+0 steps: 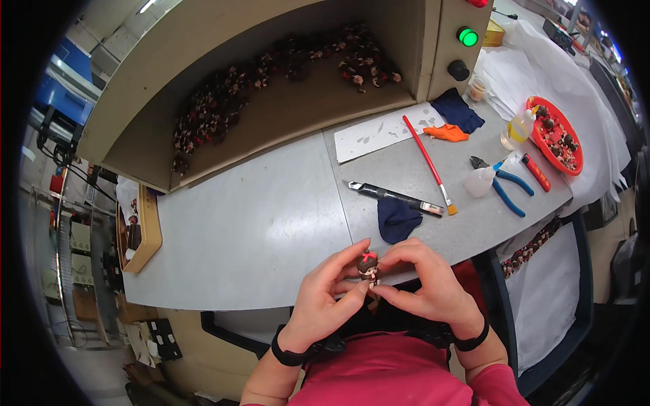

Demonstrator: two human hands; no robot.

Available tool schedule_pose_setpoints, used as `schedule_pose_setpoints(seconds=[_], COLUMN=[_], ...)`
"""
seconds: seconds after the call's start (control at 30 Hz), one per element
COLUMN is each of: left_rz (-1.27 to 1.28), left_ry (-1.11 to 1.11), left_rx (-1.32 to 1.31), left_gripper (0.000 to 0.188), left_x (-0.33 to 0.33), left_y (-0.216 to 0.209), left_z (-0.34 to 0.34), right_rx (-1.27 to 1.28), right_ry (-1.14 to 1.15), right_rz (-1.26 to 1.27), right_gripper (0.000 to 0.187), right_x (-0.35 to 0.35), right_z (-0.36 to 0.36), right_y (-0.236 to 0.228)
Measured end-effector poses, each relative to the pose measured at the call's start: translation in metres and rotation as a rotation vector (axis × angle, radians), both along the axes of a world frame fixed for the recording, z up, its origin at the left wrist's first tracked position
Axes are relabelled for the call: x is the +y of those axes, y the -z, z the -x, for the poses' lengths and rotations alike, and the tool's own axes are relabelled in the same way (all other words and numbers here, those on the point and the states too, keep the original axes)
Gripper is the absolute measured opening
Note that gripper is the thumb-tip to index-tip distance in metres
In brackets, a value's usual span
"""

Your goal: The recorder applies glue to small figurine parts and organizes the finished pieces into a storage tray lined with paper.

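— Grey tabletop (257, 223), workshop around it. What sits along the far edge?

— A big beige hood-like box (203, 40), open toward the person, with a long heap of small brown figures (271, 74) lying inside against its back. On the box's right post are a green lamp (467, 36) and a black knob (458, 70).

— And the hands?

— Both are at the near edge of the tabletop, close to the person's red shirt. The left hand (323, 298) is curled, thumb and forefinger pinched on a small doll figure (368, 266) with brown hair and a red bow. The right hand (426, 281) is curled too, its fingertips closed on the same figure from the other side. The figure stands upright between them, just over the table's near edge. Each wrist has a black band.

— What lies near them?

— Just beyond the hands, a dark blue cloth (396, 220). Past it, a black utility knife (395, 197) lies slantwise, and a red-handled brush (428, 162) runs toward a white sheet (386, 132).

— Toward the right edge?

— Blue-handled pliers (504, 183), a small white squeeze bottle (481, 181), a red marker-like stick (536, 172), a bottle of yellowish liquid (518, 128), and a red tray (558, 135) holding more small figures. An orange scrap (447, 132) and another dark blue cloth (459, 110) lie by the box's post.

— At the left edge?

— A tan wooden tray (147, 230) hangs beside it.
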State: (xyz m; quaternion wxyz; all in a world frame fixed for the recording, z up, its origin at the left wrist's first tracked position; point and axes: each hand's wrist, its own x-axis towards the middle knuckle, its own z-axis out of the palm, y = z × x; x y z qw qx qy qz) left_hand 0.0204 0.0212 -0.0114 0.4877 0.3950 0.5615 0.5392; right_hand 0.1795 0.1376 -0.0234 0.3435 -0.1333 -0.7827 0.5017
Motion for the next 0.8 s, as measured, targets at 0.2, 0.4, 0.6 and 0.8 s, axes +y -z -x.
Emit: schedule_pose_setpoints(seconds=[0.2,0.4,0.6,0.8], left_rz=[-0.001,0.016,-0.094,-0.091], left_ry=[0.003,-0.025,-0.059,-0.086], left_rx=[-0.006,-0.123,-0.107,-0.079], left_gripper=[0.055,0.051,0.043,0.038], left_x=[-0.001,-0.003,-0.003,-0.001], left_y=[-0.003,-0.006,0.006,0.001], left_z=[0.000,-0.002,-0.002,-0.002], right_rx=[-0.054,-0.068,-0.087,-0.091], right_ry=[-0.002,0.033,-0.007,-0.006], right_rz=[0.061,-0.005,-0.060,-0.096], right_gripper=[0.045,0.034,0.033,0.034], right_x=[-0.004,-0.004,-0.008,-0.006], right_z=[0.000,0.002,0.000,0.003], right_y=[0.001,-0.003,0.001,-0.002])
